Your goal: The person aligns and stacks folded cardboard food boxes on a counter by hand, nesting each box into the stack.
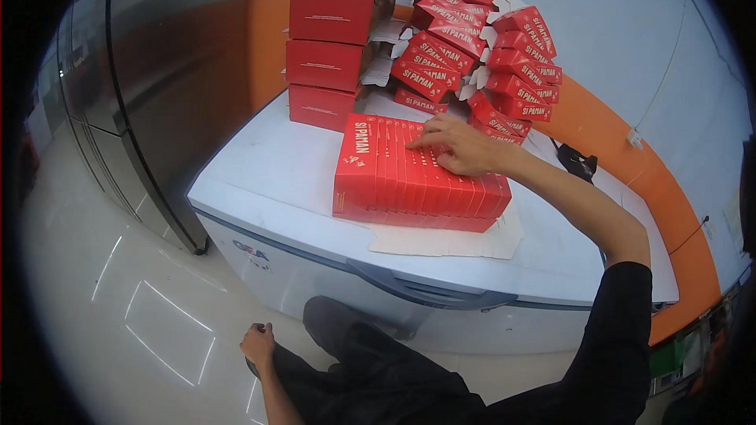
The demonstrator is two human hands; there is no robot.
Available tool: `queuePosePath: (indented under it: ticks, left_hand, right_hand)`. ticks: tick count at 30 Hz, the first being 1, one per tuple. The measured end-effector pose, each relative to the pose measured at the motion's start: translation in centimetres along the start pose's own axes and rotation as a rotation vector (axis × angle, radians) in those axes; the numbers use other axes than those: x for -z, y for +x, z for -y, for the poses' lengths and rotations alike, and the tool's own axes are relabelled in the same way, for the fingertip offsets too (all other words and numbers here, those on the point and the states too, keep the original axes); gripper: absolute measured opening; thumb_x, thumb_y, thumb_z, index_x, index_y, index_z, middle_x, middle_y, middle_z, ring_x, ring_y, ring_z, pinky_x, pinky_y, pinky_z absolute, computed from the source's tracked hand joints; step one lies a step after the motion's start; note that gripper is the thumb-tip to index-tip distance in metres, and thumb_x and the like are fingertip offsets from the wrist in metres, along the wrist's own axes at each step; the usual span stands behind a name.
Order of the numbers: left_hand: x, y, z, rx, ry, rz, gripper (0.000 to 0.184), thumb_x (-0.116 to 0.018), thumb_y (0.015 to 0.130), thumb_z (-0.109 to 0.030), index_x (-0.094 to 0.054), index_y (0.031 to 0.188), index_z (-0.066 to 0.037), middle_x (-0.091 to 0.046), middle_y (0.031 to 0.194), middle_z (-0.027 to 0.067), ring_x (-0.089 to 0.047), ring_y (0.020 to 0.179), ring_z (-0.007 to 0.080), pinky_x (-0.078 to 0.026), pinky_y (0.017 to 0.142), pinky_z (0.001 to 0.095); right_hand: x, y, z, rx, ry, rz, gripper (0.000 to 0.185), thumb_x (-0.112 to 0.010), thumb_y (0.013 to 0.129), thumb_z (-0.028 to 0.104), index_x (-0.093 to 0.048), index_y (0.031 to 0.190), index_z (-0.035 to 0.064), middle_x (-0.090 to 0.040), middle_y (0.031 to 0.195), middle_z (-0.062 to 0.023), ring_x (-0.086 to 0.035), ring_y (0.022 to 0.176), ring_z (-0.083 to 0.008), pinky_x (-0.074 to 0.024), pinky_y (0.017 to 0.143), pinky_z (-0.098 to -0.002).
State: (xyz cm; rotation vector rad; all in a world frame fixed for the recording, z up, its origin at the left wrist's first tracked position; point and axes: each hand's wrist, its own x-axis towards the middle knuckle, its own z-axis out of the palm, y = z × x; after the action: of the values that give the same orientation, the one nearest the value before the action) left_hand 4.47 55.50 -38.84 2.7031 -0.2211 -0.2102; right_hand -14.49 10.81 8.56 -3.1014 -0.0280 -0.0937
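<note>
Black cloth covers the person's trousers (394,382) and right sleeve (606,346) nearest the camera. At the near left, the left hand (257,342) rests by the knee with its fingers curled in; whether anything sits inside it I cannot tell. Beyond the legs stands a white chest freezer (260,145) with a grey handle (429,287) along its near edge. On its lid lies a whitish flat sheet (449,244), partly under a tight row of red boxes (417,201), the leftmost showing "SI PAMAN". The right hand (463,147) reaches in from the right and touches the row's top, index finger stretched out to the left, other fingers bent, gripping none of the boxes. Farther back on the left rises a stack of larger red boxes (327,67); to its right stand uneven piles of red cartons (429,79), some with white flaps out. A black object (576,161) lies at the far right of the lid. Behind everything runs an orange and pale blue wall (598,39).
</note>
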Motion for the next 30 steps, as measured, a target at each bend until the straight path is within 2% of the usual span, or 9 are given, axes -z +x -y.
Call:
queuePosePath:
  ticks: [5,8,11,14,17,20,23,26,30]
  left_hand:
    - [0.7,-0.2,-0.4,0.011,0.009,0.035,0.038,-0.068,0.090,-0.045,-0.080,0.106,-0.012,-0.080,0.101,0.0086,-0.076,0.096,0.0311,-0.055,0.091,0.0448]
    - [0.1,0.0,-0.2,0.011,-0.001,0.029,0.038,-0.068,0.089,-0.044,-0.080,0.107,-0.012,-0.080,0.100,0.0083,-0.076,0.097,0.0310,-0.054,0.091,0.0456]
    - [0.1,0.1,-0.2,0.014,-0.009,0.024,0.037,-0.067,0.089,-0.043,-0.080,0.107,-0.013,-0.080,0.099,0.0077,-0.076,0.096,0.0308,-0.053,0.091,0.0465]
    - [0.2,-0.1,-0.1,0.008,-0.004,0.016,0.037,-0.067,0.089,-0.043,-0.080,0.106,-0.013,-0.080,0.099,0.0074,-0.076,0.096,0.0306,-0.053,0.091,0.0466]
    - [0.2,-0.1,-0.1,0.006,-0.002,0.015,0.037,-0.067,0.089,-0.043,-0.080,0.106,-0.013,-0.080,0.099,0.0071,-0.076,0.095,0.0303,-0.053,0.091,0.0465]
    - [0.1,0.0,0.0,0.007,-0.008,0.020,0.037,-0.067,0.089,-0.043,-0.080,0.105,-0.013,-0.080,0.099,0.0069,-0.076,0.095,0.0300,-0.053,0.091,0.0465]
    - [0.1,-0.1,0.0,0.004,-0.006,0.016,0.037,-0.067,0.089,-0.043,-0.080,0.105,-0.013,-0.080,0.099,0.0070,-0.076,0.095,0.0297,-0.053,0.091,0.0464]
    - [0.1,-0.1,-0.1,0.005,-0.005,0.015,0.037,-0.067,0.089,-0.043,-0.080,0.105,-0.012,-0.080,0.099,0.0071,-0.076,0.095,0.0296,-0.053,0.092,0.0463]
    - [0.2,-0.1,-0.2,0.011,-0.016,0.013,0.037,-0.067,0.088,-0.043,-0.080,0.105,-0.012,-0.080,0.099,0.0075,-0.076,0.096,0.0298,-0.053,0.092,0.0461]
  right_hand:
    - [-1.1,0.4,-1.2,0.131,-0.032,-0.046,0.047,-0.060,0.079,0.001,-0.072,0.124,0.0006,-0.058,0.141,-0.0113,-0.047,0.132,-0.0331,-0.0381,0.116,-0.0456]
    - [-1.3,0.8,-1.4,0.162,-0.034,-0.053,0.049,-0.057,0.080,-0.002,-0.071,0.127,0.0027,-0.063,0.136,-0.0111,-0.046,0.136,-0.0313,-0.0341,0.120,-0.0449]
    - [-0.9,1.4,-1.6,0.097,0.023,0.001,0.049,-0.056,0.079,-0.002,-0.072,0.125,0.0023,-0.067,0.132,-0.0111,-0.046,0.136,-0.0319,-0.0362,0.118,-0.0454]
    - [-0.6,2.1,-0.8,0.053,0.021,-0.009,0.043,-0.061,0.078,0.004,-0.074,0.120,0.0044,-0.069,0.129,-0.0105,-0.050,0.130,-0.0321,-0.0374,0.116,-0.0477]
    - [-0.2,2.4,1.0,-0.006,0.098,-0.066,0.049,-0.057,0.077,0.000,-0.072,0.124,0.0040,-0.069,0.125,-0.0111,-0.050,0.130,-0.0315,-0.0397,0.112,-0.0461]
    - [-0.6,2.8,-0.9,0.090,-0.077,0.032,0.050,-0.057,0.076,0.000,-0.071,0.124,0.0051,-0.066,0.128,-0.0111,-0.050,0.128,-0.0313,-0.0399,0.111,-0.0465]
    - [-0.6,2.7,-0.4,0.061,-0.087,0.041,0.053,-0.056,0.076,0.000,-0.070,0.127,0.0063,-0.063,0.131,-0.0107,-0.048,0.132,-0.0319,-0.0381,0.115,-0.0454]
    - [-1.5,2.4,-1.0,0.184,-0.073,-0.116,0.053,-0.060,0.077,0.004,-0.071,0.128,0.0072,-0.063,0.137,-0.0102,-0.047,0.135,-0.0336,-0.0340,0.120,-0.0476]
    - [-1.1,2.5,-0.1,0.143,0.027,-0.048,0.048,-0.058,0.080,0.005,-0.070,0.126,0.0021,-0.063,0.141,-0.0106,-0.046,0.138,-0.0322,-0.0376,0.120,-0.0439]
